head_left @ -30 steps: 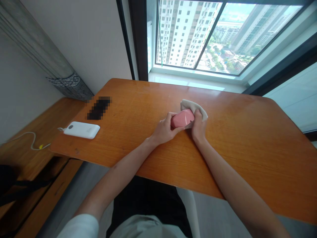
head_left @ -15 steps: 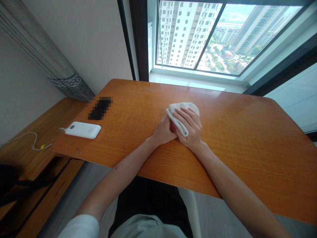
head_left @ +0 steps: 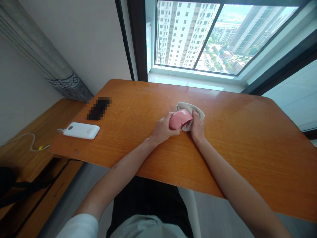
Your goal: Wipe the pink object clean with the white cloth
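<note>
A small pink object (head_left: 178, 119) with a glossy, faceted surface sits in my left hand (head_left: 163, 130), whose fingers and thumb are wrapped round its left side. Its kind is hard to make out; the edge facing right is partly covered. My right hand (head_left: 198, 127) grips a whitish cloth (head_left: 189, 106), thumb on top, with the cloth bunched behind and against the right side of the pink object. Both hands are close together above the middle of the wooden table (head_left: 138, 102).
A white power bank (head_left: 81, 130) with a cable lies on the table's left side, and a blurred-out dark object (head_left: 99, 108) lies behind it. A lower wooden desk (head_left: 24, 132) adjoins at the left. Beyond the far edge stands a window (head_left: 188, 36).
My right hand has turned and drawn the cloth back to the right. The pink object, earlier covered by the cloth and right hand, now shows in my left hand.
</note>
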`<state>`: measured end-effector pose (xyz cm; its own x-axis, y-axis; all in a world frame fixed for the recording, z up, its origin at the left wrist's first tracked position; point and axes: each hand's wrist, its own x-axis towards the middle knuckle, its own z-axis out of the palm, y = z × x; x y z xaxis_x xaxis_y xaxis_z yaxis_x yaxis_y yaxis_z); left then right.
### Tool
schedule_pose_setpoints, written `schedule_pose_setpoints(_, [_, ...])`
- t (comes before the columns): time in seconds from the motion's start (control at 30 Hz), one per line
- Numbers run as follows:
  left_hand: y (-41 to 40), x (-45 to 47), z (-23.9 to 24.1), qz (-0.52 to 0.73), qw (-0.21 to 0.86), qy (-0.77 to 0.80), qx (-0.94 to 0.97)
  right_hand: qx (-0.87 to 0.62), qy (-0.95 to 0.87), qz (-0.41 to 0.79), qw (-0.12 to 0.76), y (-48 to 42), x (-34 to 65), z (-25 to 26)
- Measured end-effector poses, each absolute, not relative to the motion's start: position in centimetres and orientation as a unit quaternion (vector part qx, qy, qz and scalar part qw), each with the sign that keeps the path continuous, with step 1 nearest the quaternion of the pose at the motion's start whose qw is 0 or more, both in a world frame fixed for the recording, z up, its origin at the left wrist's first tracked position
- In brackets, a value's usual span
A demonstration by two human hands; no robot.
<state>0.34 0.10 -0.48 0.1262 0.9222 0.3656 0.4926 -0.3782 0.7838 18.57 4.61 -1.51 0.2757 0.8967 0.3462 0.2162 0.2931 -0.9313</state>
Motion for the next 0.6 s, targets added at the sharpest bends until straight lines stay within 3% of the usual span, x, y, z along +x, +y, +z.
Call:
schedule_pose_setpoints(0.23, [0.2,0.1,-0.8,0.443,0.243,0.49,0.71,-0.497,-0.559,0.26,0.611,3.6,18.1,-1.0])
schedule_pose_setpoints(0.6, [0.7,-0.1,-1.6,0.416,0.252,0.505,0.713,-0.304,-0.804,-0.032,0.51,0.8,17.5,1.0])
